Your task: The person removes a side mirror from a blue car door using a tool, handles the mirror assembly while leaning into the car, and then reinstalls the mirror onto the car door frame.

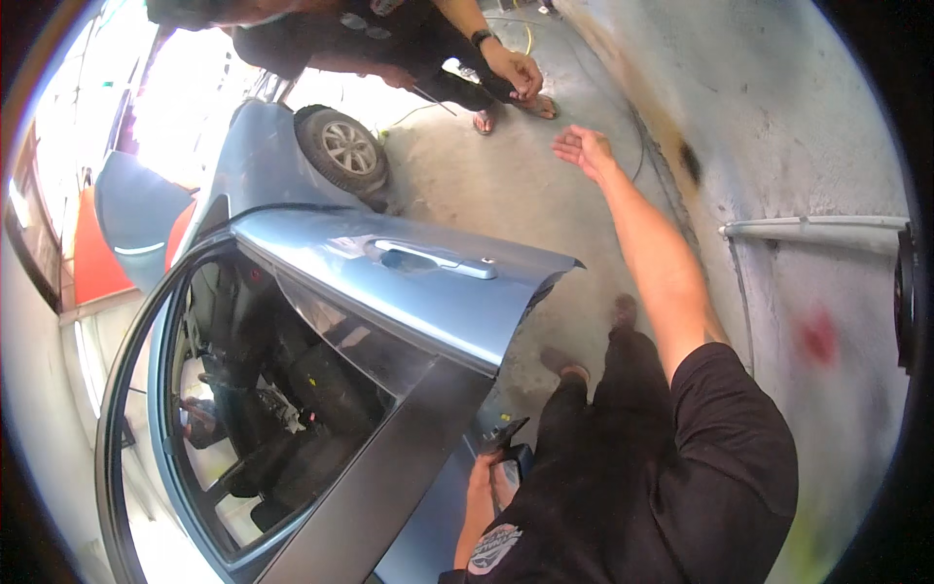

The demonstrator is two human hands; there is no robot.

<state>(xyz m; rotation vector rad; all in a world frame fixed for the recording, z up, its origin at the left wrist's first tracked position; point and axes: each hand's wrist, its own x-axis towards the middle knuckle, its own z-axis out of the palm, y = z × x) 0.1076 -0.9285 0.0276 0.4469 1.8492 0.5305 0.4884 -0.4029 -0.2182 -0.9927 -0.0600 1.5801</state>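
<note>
My right hand (582,151) reaches forward on an outstretched arm, fingers apart and palm turned up, holding nothing. Just beyond it, a co-worker's hand (520,76) hangs with curled fingers; whatever may be in them is too small to make out. Low down beside the blue car door (438,255), my left hand (485,460) is closed on a dark, flat, angular piece (505,434). Its fingers are mostly hidden behind that piece. Close by it is the door's side mirror (506,480).
The door stands open, its edge jutting toward my legs. Further ahead are the car's wheel (342,148) and the co-worker, whose other hand (394,77) holds a thin rod (435,99). A wall (827,146) with a white pipe (822,232) runs along my right.
</note>
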